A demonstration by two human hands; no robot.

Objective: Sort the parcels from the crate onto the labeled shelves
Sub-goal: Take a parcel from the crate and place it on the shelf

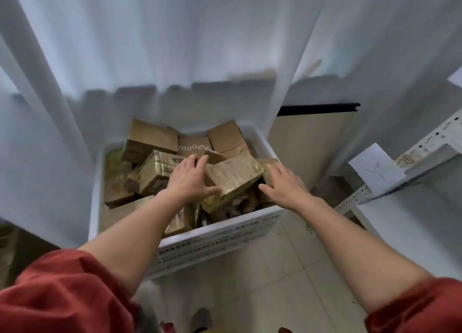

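Red sleeves give way to bare forearms over the white perforated plastic crate. On its heap, a glossy tape-wrapped tan cardboard parcel lies tilted, its long axis spanning between both hands. The left hand touches its left end, fingers spread. The right hand is unclenched, just beside its right end.

Parcel between left hand and right hand
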